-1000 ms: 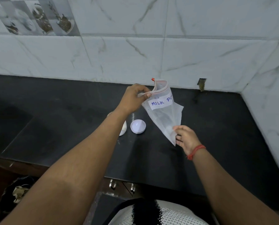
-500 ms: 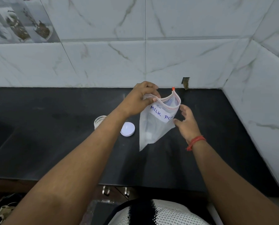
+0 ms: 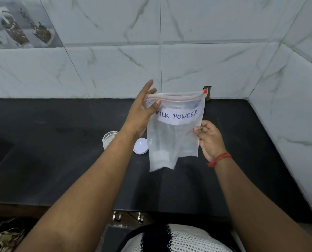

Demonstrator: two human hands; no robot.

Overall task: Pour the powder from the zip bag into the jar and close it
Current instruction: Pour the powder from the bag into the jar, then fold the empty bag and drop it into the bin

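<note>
I hold the zip bag [image 3: 173, 131] labelled "MILK POWDER" upright above the black counter [image 3: 60, 160]: left hand [image 3: 142, 113] pinches its top corner, right hand [image 3: 208, 137] grips its side edge. Open jar [image 3: 109, 139] and white lid [image 3: 141, 146] sit behind.

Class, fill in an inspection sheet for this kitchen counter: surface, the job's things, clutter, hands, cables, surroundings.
Surface: black counter, bare apart from the job's things.
Job's things: zip bag labelled MILK POWDER held upright, looks nearly empty; open jar with white lid lying beside it.
Clutter: nothing seen.
Hands: left hand pinches the bag's top corner; right hand grips its side edge.
Cables: nothing seen.
Surroundings: marble-look wall tiles; cabinet handles below the counter.
</note>
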